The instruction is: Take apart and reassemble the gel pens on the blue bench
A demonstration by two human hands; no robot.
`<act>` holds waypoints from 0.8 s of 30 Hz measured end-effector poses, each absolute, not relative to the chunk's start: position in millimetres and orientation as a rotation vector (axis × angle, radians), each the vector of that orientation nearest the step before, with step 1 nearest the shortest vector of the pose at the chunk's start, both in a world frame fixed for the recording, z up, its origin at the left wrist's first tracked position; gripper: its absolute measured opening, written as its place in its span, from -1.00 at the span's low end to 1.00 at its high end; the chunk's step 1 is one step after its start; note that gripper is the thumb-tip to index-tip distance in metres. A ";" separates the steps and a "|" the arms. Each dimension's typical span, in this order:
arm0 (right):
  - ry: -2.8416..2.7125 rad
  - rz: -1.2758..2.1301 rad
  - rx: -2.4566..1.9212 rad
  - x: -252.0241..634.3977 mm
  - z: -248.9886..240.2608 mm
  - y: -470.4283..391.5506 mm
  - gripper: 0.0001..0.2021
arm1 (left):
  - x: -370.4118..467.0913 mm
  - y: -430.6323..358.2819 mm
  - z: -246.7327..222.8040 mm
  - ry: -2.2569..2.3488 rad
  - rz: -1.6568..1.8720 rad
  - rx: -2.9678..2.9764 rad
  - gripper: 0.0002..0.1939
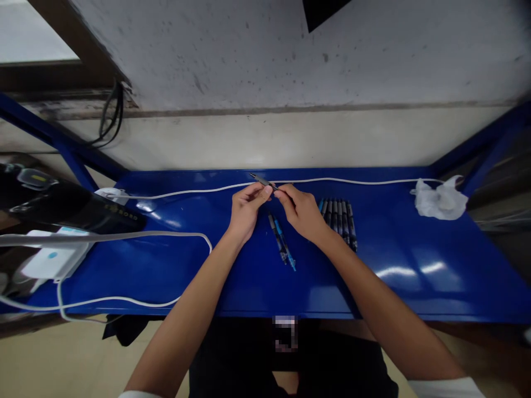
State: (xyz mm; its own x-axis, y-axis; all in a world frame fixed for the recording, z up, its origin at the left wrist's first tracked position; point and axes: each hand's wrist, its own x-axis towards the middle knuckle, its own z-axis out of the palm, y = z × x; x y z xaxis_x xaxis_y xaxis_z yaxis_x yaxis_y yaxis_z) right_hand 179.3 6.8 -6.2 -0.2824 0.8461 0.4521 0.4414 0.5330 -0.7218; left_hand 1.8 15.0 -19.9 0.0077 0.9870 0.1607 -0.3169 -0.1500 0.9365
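Observation:
Over the blue shelf my two hands meet on one grey-and-black pen [260,179], its tip pointing up and to the left. My left hand [245,213] pinches the pen's middle between thumb and fingers. The pen's other end is in the closed fingers of my right hand [302,211], which partly cover it. Below the hands, a grey-and-black pen [275,235] and a blue pen [284,241] lie side by side. Just right of my right hand is a row of several pens [341,218], mostly grey and black, partly hidden by my wrist.
A white cable [332,179] runs along the back of the blue shelf [406,243]. At the right end sits a crumpled white plastic bag [440,198]. On the left are a black cylindrical object [103,213], a white device [62,257] and another looping cable [124,299].

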 end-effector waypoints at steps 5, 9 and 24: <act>-1.910 0.596 -1.061 179.3 -6.1 7.9 -0.69 | 3.0 15.5 -19.9 0.841 1.435 1.080 -0.79; -2.004 0.450 -1.116 180.7 -7.5 6.3 -0.69 | 4.6 16.2 -20.7 0.861 1.435 1.049 -0.76; -1.270 1.633 -0.797 177.1 7.1 8.3 -0.56 | 4.5 14.0 -16.7 0.824 1.434 1.116 -0.76</act>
State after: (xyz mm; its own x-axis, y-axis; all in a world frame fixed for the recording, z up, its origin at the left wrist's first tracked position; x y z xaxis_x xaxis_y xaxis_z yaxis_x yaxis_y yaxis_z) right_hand 177.1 8.3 7.1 -0.3955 0.9179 0.0332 -0.2583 -0.0764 -0.9630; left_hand 4.5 14.0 -16.7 0.0301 0.9811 0.1911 -0.3290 -0.1709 0.9287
